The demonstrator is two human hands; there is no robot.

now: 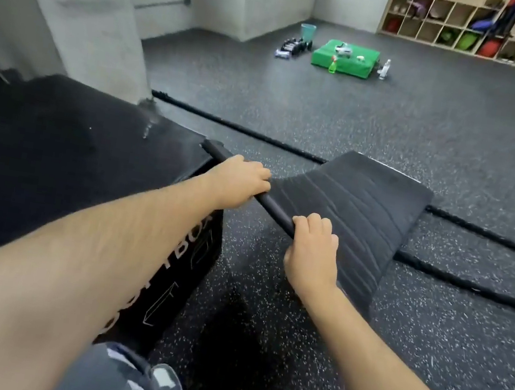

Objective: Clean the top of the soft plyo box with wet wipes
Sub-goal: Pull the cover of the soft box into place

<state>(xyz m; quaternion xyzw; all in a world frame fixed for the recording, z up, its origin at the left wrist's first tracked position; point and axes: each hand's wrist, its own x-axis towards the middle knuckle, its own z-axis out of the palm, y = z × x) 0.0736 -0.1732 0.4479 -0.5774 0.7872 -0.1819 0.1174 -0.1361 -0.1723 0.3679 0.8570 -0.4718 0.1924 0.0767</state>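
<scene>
Forearms: both were stretched out from the bottom edge, the left forearm (81, 245) crossing the box's near corner.
Left hand (242, 182): its fingers were curled over the thick edge of a black mat (367, 211), just beside the box.
Right hand (312, 253): the same edge was gripped lower down.
Mat: it was draped from both hands onto the speckled floor (431, 321), over a black rope (484, 230).
Soft plyo box (54, 158): it was stood at left, with a pale streak on its black top.
Background: a green pad (345, 59) was left well apart.

forearms (102, 238) bare | legwear (116, 370) grey-blue, white-patterned, perhaps shorts
</scene>
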